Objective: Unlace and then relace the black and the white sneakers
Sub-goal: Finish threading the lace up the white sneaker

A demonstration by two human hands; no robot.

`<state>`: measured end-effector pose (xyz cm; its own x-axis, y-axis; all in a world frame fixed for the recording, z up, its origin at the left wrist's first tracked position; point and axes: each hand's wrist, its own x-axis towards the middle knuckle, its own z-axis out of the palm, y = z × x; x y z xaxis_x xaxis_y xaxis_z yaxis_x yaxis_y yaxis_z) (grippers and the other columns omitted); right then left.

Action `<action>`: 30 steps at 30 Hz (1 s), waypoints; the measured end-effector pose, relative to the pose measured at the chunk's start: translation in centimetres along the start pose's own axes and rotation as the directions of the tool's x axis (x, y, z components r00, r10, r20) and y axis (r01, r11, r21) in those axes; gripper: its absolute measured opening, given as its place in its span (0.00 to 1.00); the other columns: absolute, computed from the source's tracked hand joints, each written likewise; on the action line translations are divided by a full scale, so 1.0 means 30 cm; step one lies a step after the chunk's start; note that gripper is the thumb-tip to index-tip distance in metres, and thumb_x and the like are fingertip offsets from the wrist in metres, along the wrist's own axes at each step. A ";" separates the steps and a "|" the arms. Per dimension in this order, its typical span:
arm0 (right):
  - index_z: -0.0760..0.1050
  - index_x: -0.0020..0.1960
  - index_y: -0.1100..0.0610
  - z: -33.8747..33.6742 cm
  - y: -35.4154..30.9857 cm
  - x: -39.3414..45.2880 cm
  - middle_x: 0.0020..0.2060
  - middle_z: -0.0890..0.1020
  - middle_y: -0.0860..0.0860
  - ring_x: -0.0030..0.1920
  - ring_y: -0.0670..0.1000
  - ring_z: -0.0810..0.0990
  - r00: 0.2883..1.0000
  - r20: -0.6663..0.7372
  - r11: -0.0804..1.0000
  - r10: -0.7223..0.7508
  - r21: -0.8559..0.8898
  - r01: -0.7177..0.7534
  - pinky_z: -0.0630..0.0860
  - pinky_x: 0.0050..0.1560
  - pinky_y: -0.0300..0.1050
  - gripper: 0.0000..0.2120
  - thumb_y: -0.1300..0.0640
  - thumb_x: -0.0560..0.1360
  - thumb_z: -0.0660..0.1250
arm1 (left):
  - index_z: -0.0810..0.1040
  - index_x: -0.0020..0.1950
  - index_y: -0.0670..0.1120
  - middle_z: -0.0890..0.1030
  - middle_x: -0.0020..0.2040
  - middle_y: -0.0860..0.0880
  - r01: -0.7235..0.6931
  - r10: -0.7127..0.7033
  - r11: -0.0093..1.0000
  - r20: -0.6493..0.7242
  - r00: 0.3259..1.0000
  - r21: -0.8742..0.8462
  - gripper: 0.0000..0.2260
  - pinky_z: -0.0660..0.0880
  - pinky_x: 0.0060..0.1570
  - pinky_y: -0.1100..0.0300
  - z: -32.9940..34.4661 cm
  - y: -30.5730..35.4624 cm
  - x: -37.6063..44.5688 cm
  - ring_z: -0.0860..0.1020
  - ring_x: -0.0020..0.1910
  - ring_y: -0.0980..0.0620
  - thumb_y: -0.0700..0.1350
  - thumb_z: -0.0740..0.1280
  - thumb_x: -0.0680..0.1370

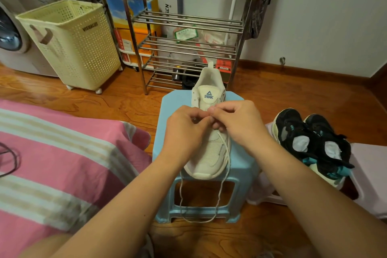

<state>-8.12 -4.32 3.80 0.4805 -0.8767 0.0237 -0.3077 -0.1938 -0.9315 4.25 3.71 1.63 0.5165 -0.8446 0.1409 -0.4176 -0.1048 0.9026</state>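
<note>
Two bare forearms are being shown, reaching in from the lower edge toward the blue stool (240,165). No sleeves, watch or rings are being worn on any part that is being seen. The left hand (184,130) and the right hand (240,123) are being seen from the back, above the stool's seat, with knuckles rounded and short nails showing. A small dark mole is being seen on the left forearm, below the stool. A bare knee is being glimpsed at the lower left, well apart from the stool.
</note>
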 end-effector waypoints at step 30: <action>0.79 0.54 0.65 -0.160 -0.292 0.084 0.37 0.83 0.56 0.35 0.48 0.83 0.986 0.058 0.589 0.157 0.796 -0.141 0.81 0.37 0.37 0.07 0.62 0.81 0.65 | 0.78 0.37 0.44 0.77 0.34 0.48 0.062 -0.106 0.982 0.249 0.963 0.180 0.16 0.71 0.39 0.56 0.019 0.128 -0.024 0.73 0.35 0.52 0.52 0.69 0.81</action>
<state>-8.17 -6.95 13.76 0.4733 -0.8691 -0.1437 0.4048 0.3595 -0.8408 1.85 3.59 4.76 0.3551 -0.9328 -0.0616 -0.5127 -0.2495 0.8215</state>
